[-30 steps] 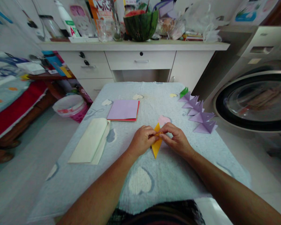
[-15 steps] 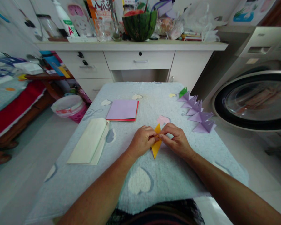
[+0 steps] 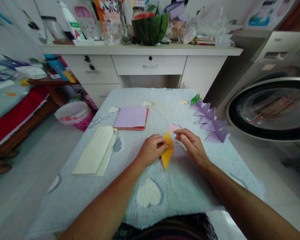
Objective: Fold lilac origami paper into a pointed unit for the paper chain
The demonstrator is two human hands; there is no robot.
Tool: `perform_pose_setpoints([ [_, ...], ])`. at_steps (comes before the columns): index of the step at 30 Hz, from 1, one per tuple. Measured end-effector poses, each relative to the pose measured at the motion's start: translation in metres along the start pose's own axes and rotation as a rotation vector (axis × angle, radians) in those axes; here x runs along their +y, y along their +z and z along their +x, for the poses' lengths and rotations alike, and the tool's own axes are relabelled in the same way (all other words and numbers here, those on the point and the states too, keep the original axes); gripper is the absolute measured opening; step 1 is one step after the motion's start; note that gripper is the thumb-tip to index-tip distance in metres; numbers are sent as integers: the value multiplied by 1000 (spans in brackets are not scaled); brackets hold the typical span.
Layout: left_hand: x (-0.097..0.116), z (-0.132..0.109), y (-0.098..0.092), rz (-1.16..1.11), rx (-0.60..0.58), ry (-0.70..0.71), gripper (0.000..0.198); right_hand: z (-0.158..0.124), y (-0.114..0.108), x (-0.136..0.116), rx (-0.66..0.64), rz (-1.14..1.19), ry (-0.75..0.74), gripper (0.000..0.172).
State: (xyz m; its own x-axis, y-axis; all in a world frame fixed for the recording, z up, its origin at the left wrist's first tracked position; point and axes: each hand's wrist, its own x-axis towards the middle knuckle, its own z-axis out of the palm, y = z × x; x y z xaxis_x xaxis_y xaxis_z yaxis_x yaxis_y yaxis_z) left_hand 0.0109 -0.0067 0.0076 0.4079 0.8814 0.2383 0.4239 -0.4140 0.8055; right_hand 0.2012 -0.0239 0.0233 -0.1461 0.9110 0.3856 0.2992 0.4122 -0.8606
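A folded piece of yellow origami paper (image 3: 167, 156), shaped like a long diamond, stands out against the tablecloth in front of me. My left hand (image 3: 152, 148) pinches it from the left side, thumb and forefinger over its middle. Just right of the paper, my right hand (image 3: 191, 145) hovers with nothing in it, its thumb and forefinger slightly apart. Several folded purple paper pieces (image 3: 218, 136) stand in a slanting row at the right edge of the table, with a green folded piece (image 3: 195, 98) at the far end.
A stack of square paper (image 3: 130, 116), purple on top with red beneath, lies at the far left. Nearer is a folded pale sheet (image 3: 93, 153). Behind the table stands a white cabinet (image 3: 150, 65) with a cut watermelon (image 3: 150, 30) on it. A washing machine (image 3: 272, 100) is at right.
My right hand has let go of the yellow paper and moved slightly right. A small flap at the paper's right side now shows. My left hand keeps its pinch.
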Motion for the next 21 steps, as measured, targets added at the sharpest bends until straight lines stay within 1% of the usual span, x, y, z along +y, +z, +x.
perform_pose_setpoints([
  [3,-1,0,1,-49,53,-13,8,-1,4,3,-29,-29,35,15],
  [7,-1,0,3,-36,93,-27,7,0,12,6,-57,-92,-1,5],
  [11,0,0,5,-12,125,5,4,1,14,7,-69,-148,-45,5],
  [15,3,-1,5,7,152,40,5,1,13,6,-78,-144,-89,6],
  [21,7,-3,4,51,176,53,5,-2,13,2,-52,-135,-75,6],
])
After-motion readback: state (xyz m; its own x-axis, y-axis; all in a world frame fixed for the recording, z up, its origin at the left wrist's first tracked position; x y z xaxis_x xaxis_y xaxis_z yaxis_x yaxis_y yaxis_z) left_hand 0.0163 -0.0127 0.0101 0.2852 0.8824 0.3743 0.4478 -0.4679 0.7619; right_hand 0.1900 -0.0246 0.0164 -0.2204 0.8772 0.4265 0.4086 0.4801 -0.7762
